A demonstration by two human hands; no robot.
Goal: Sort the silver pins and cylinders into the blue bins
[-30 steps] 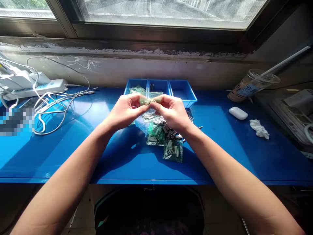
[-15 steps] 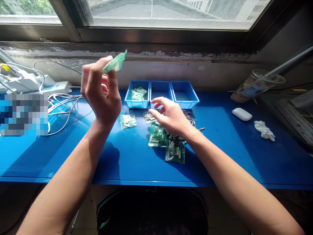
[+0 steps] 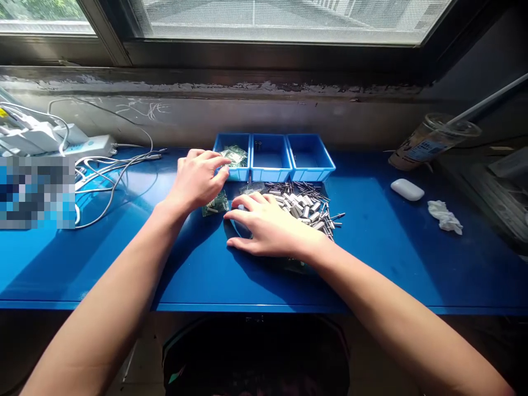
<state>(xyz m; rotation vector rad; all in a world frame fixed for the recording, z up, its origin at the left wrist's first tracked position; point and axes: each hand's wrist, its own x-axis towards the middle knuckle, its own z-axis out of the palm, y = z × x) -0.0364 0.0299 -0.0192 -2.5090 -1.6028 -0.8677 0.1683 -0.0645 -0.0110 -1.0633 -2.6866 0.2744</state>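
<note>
My left hand (image 3: 197,179) rests on the blue table (image 3: 124,258) with loosely bent fingers at the front rim of the left blue tray (image 3: 241,175); nothing shows in them. That tray holds small green plastic bags (image 3: 234,156). Another green bag (image 3: 215,204) with metal parts lies just under this hand. My right hand (image 3: 270,228) lies flat and open with fingers spread, covering more green bags, of which only an edge (image 3: 297,267) shows. A pile of small metal parts (image 3: 303,202) is spread behind it. The middle tray (image 3: 269,159) holds a few dark parts.
A third blue tray (image 3: 311,158) stands on the right of the row. A power strip (image 3: 88,146) and white cables (image 3: 111,176) lie at the left. A plastic cup (image 3: 429,141), a white earbud case (image 3: 407,189) and a crumpled tissue (image 3: 444,215) lie at the right.
Both hands held one green bag together; the left hand lifted it, then came down to the left tray and no longer shows it. The right hand dropped flat onto the bags.
</note>
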